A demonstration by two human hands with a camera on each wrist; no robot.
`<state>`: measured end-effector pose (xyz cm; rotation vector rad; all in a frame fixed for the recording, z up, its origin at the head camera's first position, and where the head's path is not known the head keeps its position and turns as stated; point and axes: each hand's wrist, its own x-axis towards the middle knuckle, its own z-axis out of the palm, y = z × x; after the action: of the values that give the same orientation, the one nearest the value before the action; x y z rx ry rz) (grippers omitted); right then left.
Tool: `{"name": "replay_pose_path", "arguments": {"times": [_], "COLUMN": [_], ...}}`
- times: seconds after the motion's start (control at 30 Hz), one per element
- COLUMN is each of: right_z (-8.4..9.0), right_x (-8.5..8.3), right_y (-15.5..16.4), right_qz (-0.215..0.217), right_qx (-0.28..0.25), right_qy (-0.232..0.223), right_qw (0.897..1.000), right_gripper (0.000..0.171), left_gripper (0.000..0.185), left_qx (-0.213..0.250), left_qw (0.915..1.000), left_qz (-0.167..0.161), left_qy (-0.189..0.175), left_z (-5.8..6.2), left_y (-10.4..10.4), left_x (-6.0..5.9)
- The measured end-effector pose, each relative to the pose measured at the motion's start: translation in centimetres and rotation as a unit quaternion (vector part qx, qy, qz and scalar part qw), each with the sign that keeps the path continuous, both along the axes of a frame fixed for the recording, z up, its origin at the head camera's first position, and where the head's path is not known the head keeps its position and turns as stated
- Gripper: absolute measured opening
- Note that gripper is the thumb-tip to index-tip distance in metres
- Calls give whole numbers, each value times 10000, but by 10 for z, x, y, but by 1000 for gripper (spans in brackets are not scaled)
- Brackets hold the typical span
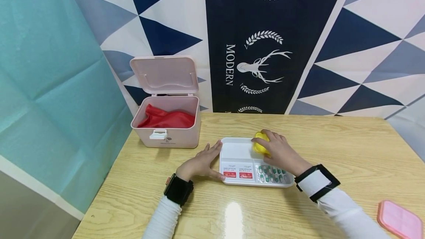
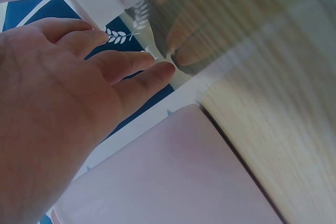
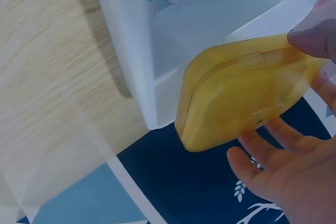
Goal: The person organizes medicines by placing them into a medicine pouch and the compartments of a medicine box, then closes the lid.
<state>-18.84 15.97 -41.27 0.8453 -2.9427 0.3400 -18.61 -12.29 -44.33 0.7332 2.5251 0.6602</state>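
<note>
A white divided tray [image 1: 236,149] lies on the table. My left hand [image 1: 201,163] is at its left side, fingers extended, thumb by the front left corner. My right hand [image 1: 283,153] pinches a small yellow case [image 1: 260,146] at the tray's back right. The right wrist view shows the thumb on one edge of the yellow plastic case [image 3: 236,98] and fingertips on the other. In the tray's front left section lie two red-and-white packets [image 1: 245,172]. Its front right section holds a blister pack [image 1: 273,174] of green-and-white capsules, partly under my right hand.
A pale pink box [image 1: 179,140] with its lid raised stands at the back left, red cloth [image 1: 170,118] inside. Near the right front edge lies a flat pink case [image 1: 400,218]. A patterned wall covering [image 1: 176,17] rises behind the wooden table [image 1: 332,139].
</note>
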Motion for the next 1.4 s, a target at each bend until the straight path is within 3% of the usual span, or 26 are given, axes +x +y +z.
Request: {"name": "replay_pose_path", "arguments": {"times": [0.3,0.63,0.93,1.4], "right_z": [-8,-11,-15,-16], "right_x": [-9,-15,-17,-13], "right_y": [8,12,12,6], "right_qz": [285,385,356,473], "right_qx": [-196,54,203,910], "right_qy": [-586,-951,-992,-575], "right_qw": [9977,9947,9942,9931], "right_gripper": [58,55,54,46], "left_gripper": [113,113,113,112], "left_qx": [-17,-10,4,-27], "left_qw": [10000,10000,10000,10000], "left_qz": [15,2,-2,17], "left_qy": [-12,30,72,38], "left_z": [0,-1,-2,-1], "left_y": [1,0,0,0], "left_x": [0,-1,-1,0]}}
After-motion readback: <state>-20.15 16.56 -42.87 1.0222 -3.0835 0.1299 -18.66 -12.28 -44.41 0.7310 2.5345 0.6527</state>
